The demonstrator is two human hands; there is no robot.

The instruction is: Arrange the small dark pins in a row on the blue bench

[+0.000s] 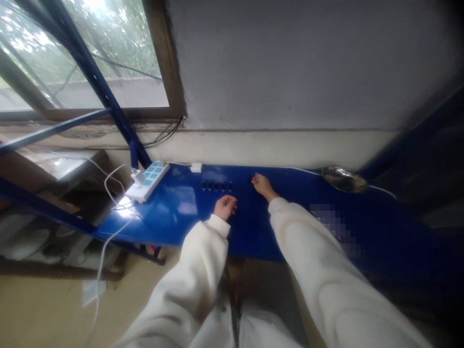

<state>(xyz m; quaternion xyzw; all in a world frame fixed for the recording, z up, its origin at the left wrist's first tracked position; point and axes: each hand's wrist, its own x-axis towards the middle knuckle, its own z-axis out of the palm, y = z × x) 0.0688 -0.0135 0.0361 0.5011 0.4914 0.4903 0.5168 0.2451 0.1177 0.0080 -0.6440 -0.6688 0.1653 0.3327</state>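
My left hand (225, 206) rests on the blue table (181, 212) with its fingers curled in, just in front of a row of several small dark objects (216, 185). My right hand (261, 184) reaches farther back, fingertips pinched at a small dark object (251, 179) near the table's far edge. Both arms wear white sleeves. What either hand holds is too small to make out.
A white power strip (148, 181) with cables lies at the table's left end, beside a small white adapter (196, 167). A metal bowl (343, 178) sits at the back right. A blue metal frame (90, 67) crosses the window on the left. Clutter lies on the floor at left.
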